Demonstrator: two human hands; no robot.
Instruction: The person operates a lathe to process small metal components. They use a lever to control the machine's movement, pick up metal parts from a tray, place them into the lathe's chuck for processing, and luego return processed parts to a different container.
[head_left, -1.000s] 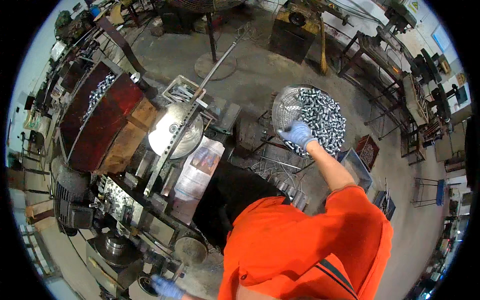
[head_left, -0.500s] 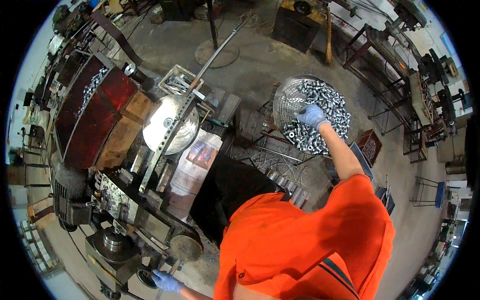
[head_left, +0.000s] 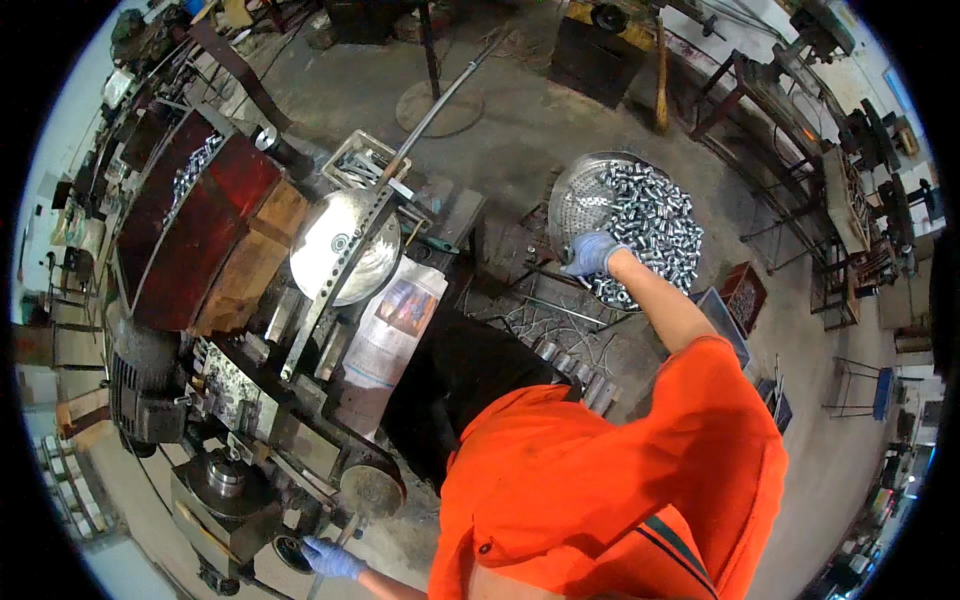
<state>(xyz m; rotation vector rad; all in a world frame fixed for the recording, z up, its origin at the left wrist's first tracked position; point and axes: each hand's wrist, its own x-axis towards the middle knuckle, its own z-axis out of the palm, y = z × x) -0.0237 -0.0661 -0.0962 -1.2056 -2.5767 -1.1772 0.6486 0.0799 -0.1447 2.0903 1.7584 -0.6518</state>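
Note:
My right hand [head_left: 597, 253], in a blue-grey glove, is over the near left edge of a round perforated metal pan [head_left: 580, 195]. Its fingers are drawn together; whether a piece is between them is too small to tell. Short shiny metal sleeves [head_left: 655, 225] lie heaped in the pan, mostly on its right side. At the lower left, my gloved left hand [head_left: 335, 560] is closed around a metal lever [head_left: 349, 530] on the machine. Just left of that hand sits a dark handwheel [head_left: 291, 553].
A bright round disc [head_left: 340, 245] lies under a long perforated bar [head_left: 335, 285] on the machine. Behind it stands a dark red hopper [head_left: 205, 235] with more metal pieces. Printed paper [head_left: 390, 330] covers the machine's near side. A red bin [head_left: 742, 295] stands right of the pan.
My right hand has moved left and slightly nearer, from over the heap to the pan's edge. My left hand stays on the lever.

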